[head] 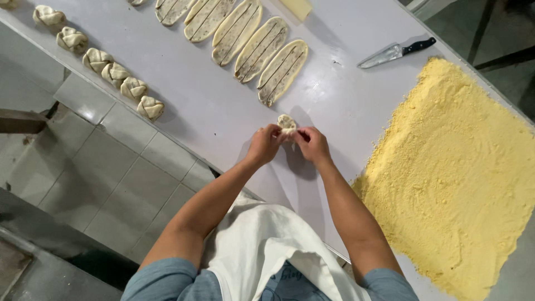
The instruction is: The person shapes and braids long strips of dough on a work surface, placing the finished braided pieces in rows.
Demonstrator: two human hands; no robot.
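**Both hands pinching one dough piece, mid-frame**

Left hand and right hand both pinch a small dough piece, held just above the table at centre.

Risk: dough could tear if the two pinches pull apart; it may drop if one grip slips.

Counts:
- slit flat pieces, upper centre: six visible
- knotted rolls, upper left: six whole ones
- knife, upper right: one
- yellow meal, right: one spread
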